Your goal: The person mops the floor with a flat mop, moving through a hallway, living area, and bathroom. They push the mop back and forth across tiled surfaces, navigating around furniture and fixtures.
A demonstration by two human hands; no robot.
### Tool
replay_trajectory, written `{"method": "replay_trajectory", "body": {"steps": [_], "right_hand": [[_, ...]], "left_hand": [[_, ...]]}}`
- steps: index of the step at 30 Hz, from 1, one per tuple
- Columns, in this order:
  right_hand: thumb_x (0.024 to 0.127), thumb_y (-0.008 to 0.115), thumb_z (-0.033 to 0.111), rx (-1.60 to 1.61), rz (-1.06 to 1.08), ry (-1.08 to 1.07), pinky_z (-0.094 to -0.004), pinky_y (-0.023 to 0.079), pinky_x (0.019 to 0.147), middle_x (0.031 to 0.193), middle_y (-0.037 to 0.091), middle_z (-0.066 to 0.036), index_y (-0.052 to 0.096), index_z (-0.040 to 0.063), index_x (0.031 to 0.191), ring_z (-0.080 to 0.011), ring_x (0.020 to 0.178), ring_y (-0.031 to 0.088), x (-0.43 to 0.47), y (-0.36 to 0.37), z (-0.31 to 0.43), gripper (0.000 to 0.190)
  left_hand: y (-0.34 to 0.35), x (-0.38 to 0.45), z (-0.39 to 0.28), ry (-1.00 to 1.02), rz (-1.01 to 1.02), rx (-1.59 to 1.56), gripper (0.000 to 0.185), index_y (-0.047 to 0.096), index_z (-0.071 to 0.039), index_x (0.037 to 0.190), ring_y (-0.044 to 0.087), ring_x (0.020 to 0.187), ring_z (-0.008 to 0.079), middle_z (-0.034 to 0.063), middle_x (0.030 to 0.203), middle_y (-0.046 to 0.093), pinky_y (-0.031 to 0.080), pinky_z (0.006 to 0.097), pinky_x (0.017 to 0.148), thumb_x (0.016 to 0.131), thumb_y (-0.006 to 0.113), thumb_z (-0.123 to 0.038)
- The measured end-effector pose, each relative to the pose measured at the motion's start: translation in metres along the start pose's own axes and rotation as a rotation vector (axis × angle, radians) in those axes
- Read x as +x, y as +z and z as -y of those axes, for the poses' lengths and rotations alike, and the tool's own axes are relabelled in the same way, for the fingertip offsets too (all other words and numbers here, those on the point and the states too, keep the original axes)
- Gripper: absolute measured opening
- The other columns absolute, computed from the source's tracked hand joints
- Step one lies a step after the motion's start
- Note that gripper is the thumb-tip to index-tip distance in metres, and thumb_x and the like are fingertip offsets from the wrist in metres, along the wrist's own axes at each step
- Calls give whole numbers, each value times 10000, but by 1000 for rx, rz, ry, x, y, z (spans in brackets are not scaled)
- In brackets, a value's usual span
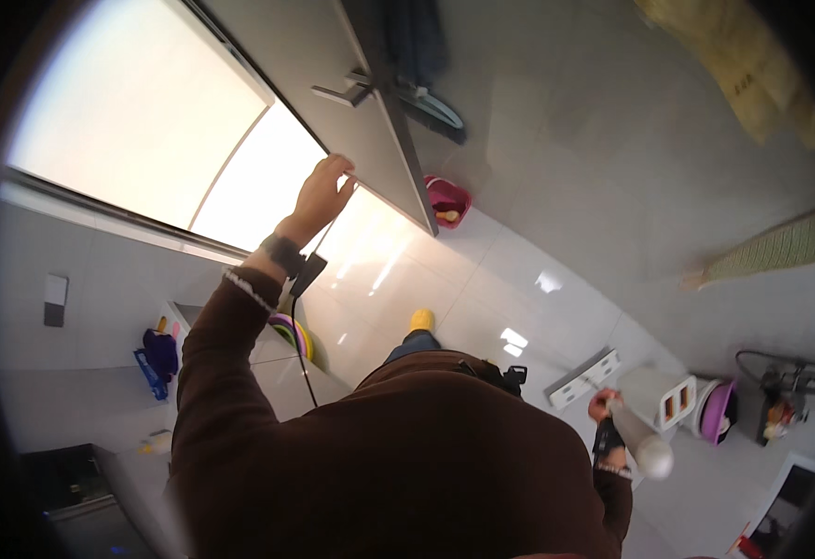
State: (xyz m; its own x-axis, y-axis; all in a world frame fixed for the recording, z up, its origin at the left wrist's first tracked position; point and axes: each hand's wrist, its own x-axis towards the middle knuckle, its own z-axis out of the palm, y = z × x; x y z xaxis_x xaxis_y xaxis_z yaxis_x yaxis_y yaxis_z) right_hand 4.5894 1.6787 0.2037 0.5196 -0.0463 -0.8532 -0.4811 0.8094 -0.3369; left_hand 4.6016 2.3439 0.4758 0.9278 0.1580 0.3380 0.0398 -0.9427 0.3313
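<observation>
My left hand (pixel 325 190) is raised, thumb and fingers bent, in front of the lower edge of a grey door (pixel 295 63) with a metal lever handle (pixel 351 89). Whether it touches the door or pinches the thin pale line running down from its fingertips is unclear. By the black watch (pixel 283 255) on that wrist hangs a black connector-like piece (pixel 308 275) on a dark cord (pixel 302 363). My right hand (pixel 600 404) is closed around the white pole (pixel 634 437) of a flat mop. Its white head (pixel 584 378) is on the tiled floor.
Past the door lie a pink basket (pixel 448 202) and a broom head (pixel 435 115). White bins (pixel 655 398) and a purple basin (pixel 718 412) stand to the right. At left are a white counter (pixel 274 363) and a dark sink-like basin (pixel 65 475). Yellowish cloth (pixel 743 70) hangs upper right.
</observation>
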Motion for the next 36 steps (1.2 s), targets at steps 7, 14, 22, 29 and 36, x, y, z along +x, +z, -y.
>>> {"method": "replay_trajectory", "body": {"steps": [7,14,22,29,36], "right_hand": [[756,404,22,352,119,184,-210,434,453,468,390,40,387,117,561,-76,417,439,-92,32,3,218],[789,388,46,294,211,291,-196,432,467,508,433,24,398,91,602,-72,461,463,-143,29,-40,193],[856,372,123,344,161,514,-158,432,405,580,461,-20,449,36,674,-56,443,470,-221,18,-63,217],[862,375,154,302,215,649,-142,393,402,582,462,50,432,92,640,-8,435,456,-256,30,-65,238],[861,371,147,227,279,851,-123,336,363,561,449,64,427,98,623,-9,445,452,-234,45,-58,249]], "left_hand": [[24,56,43,-132,104,-72,696,216,-61,1321,412,1137,344,115,1371,240,408,373,897,722,568,-84],[52,98,95,55,-36,7,801,114,-70,1364,316,1225,329,125,1426,124,370,369,942,714,581,-74],[71,124,141,104,19,-85,796,145,-27,1352,217,1268,368,226,1371,207,228,405,1035,713,618,-86],[59,114,108,68,-58,98,739,206,-60,1324,402,1122,426,235,1319,267,419,438,883,716,618,-142],[46,103,102,53,-71,113,710,232,-37,1300,391,1137,413,221,1288,305,417,433,895,721,626,-162]]}}
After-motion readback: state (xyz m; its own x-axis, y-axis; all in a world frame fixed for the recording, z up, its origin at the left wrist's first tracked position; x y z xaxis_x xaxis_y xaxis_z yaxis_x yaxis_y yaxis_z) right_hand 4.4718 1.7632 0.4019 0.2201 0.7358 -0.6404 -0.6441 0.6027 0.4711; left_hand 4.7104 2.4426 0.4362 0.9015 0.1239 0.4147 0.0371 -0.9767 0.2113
